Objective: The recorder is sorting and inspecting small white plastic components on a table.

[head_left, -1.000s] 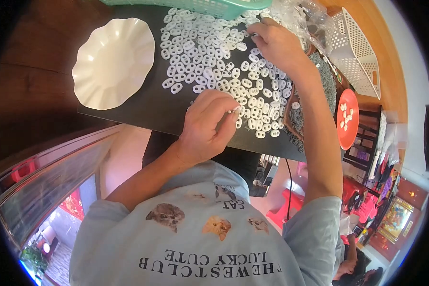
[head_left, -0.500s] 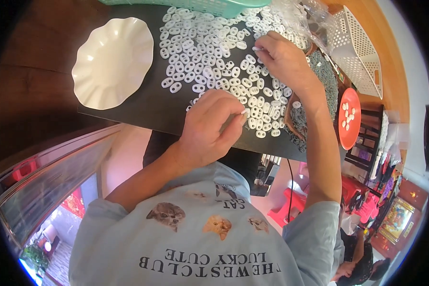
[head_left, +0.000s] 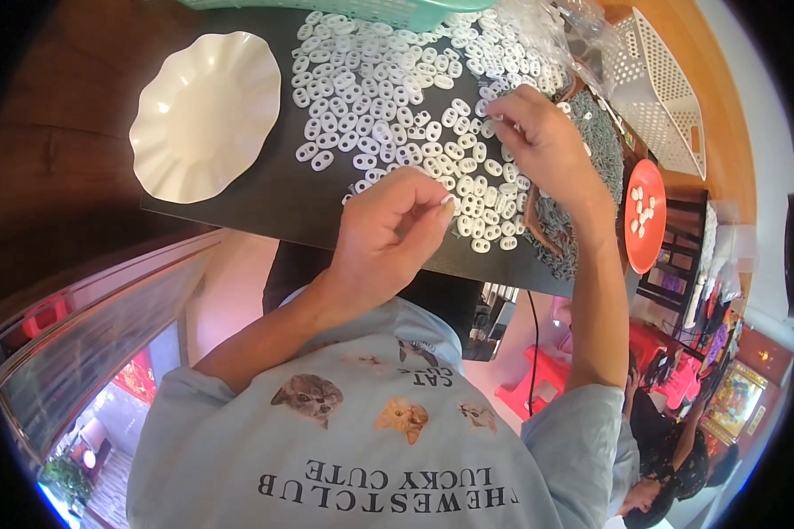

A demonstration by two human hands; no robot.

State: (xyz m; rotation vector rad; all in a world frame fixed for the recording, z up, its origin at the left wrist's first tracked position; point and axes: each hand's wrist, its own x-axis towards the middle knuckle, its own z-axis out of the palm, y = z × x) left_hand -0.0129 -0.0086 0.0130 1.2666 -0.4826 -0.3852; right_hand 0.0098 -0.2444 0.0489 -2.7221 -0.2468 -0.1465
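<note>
My left hand (head_left: 384,231) is closed in a pinch above the near edge of the dark board (head_left: 265,207). Between its thumb and forefinger sits a small white two-hole oval piece (head_left: 447,201), mostly covered by the fingers. Farther off and to the right, my right hand (head_left: 545,145) is curled, thumb and forefinger brought together at the edge of the scattered white two-hole oval pieces (head_left: 362,106). Whatever its fingertips hold blends with the white pieces behind them. Beneath my right wrist lies a heap of grey cord-like pieces (head_left: 602,145).
A cream wavy-rimmed dish (head_left: 205,115) stands at the left. Along the far edge is a green plastic basket (head_left: 362,11). On the right are clear plastic bags (head_left: 582,31), a white perforated basket (head_left: 657,97) and a red plate (head_left: 641,242) with several white pieces. Another person (head_left: 666,450) appears at lower right.
My right hand has moved slightly nearer and to the right; the white piece seen at its fingertips is no longer distinct. The left hand has barely moved. The other person has shifted.
</note>
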